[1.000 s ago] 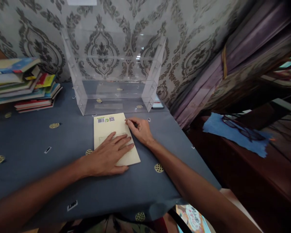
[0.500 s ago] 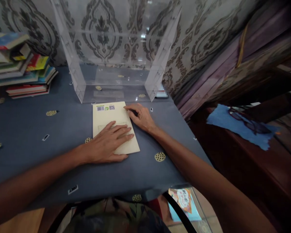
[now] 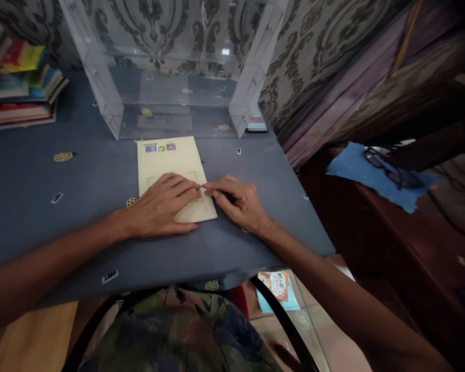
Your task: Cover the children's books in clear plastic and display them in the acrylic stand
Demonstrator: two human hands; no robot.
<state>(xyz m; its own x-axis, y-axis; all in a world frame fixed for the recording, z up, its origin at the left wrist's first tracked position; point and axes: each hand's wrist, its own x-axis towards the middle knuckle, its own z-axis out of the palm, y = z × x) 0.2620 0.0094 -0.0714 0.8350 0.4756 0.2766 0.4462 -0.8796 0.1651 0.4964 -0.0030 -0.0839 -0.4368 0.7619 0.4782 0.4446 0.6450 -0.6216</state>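
Observation:
A cream-coloured book [image 3: 166, 161] lies on the table, with a barcode and a QR code near the top of its cover. My left hand [image 3: 160, 204] rests flat across the lower part of the cover, fingers stretched out and thumb apart along the bottom edge. At the book's right edge is my right hand [image 3: 236, 201], its forefinger and thumb tips close together and the other fingers curled. Those tips almost meet the left fingertips. Whether they pinch anything small is hidden.
A transparent acrylic shelf [image 3: 118, 121] stands behind the book. Stacked books [image 3: 19, 111] are at the left. Glasses [image 3: 399, 170] lie on a blue cloth [image 3: 349, 163] to the right. Below the table edge is a colourful packet [image 3: 277, 292].
My right hand has slid from the book's upper right corner down its right edge. My left hand stays on the cover, its fingers now closer together. The view has shifted slightly.

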